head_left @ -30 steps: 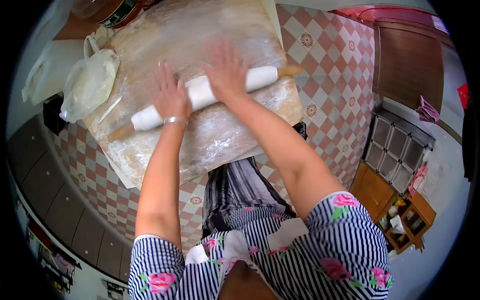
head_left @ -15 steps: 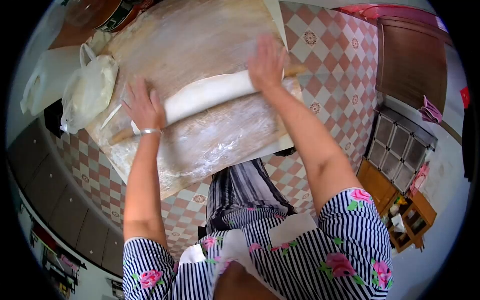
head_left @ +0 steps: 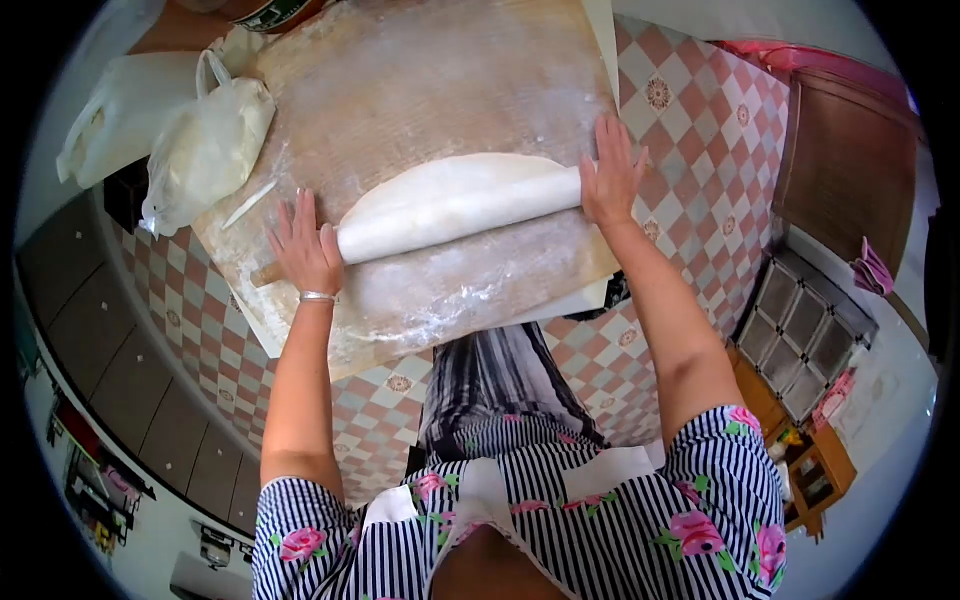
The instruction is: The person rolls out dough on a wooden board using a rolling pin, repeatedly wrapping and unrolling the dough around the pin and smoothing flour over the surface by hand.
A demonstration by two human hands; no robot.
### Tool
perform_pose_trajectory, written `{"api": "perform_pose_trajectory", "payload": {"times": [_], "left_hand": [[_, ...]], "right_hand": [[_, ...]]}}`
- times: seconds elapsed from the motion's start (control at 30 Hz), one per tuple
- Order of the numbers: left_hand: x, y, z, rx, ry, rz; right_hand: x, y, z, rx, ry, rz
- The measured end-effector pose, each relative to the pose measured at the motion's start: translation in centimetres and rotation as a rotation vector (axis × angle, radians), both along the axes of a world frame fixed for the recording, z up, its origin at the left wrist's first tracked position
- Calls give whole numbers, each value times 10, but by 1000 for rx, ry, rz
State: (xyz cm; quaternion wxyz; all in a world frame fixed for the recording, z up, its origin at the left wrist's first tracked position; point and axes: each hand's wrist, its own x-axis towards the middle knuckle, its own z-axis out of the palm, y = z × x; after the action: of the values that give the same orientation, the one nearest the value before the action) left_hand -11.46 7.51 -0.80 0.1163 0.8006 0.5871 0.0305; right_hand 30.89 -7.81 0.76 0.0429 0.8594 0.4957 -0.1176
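A sheet of white dough is wrapped round a long wooden rolling pin, with a rounded flap of it lying flat on the far side. This rests on a floured wooden board. My left hand lies with fingers spread over the pin at the dough's left end. At the dough's right end my right hand is flat on the pin, its fingers apart, and hides the right handle. A thin white strip lies on the board left of my left hand.
A plastic bag of pale flour sits at the board's left edge, beside another white bag. Part of a labelled container shows at the top. Tiled floor surrounds the board, and a brown door stands at the right.
Both hands have moved apart, from the middle of the dough to its ends. The dough has partly unrolled, leaving a flap on the board. The view has shifted slightly.
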Motion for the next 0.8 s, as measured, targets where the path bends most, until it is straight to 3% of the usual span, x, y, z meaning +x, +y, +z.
{"api": "perform_pose_trajectory", "payload": {"times": [0.1,0.2,0.27,0.33,0.37,0.43,0.53,0.63,0.73,0.8], "left_hand": [[17,42,8,73,-81,165],[59,31,0,201,-32,274],[141,-19,44,-304,498,94],[143,-52,26,-27,-7,-27],[146,-36,10,-36,-41,-50],[147,12,27,-107,-85,-102],[102,-1,22,20,58,-40],[76,-23,21,-49,151,-140],[83,39,11,157,-39,-56],[73,36,10,88,5,-55]], "right_hand": [[25,56,-18,261,-97,-3],[-48,87,-29,-26,-513,-109],[-152,77,7,92,137,1],[-179,85,17,157,251,62],[-169,106,10,242,235,116],[-146,137,1,362,229,205],[-106,105,10,259,240,31],[-87,74,3,290,206,180],[-60,111,-1,336,151,164],[-50,108,-1,316,102,117]]}}
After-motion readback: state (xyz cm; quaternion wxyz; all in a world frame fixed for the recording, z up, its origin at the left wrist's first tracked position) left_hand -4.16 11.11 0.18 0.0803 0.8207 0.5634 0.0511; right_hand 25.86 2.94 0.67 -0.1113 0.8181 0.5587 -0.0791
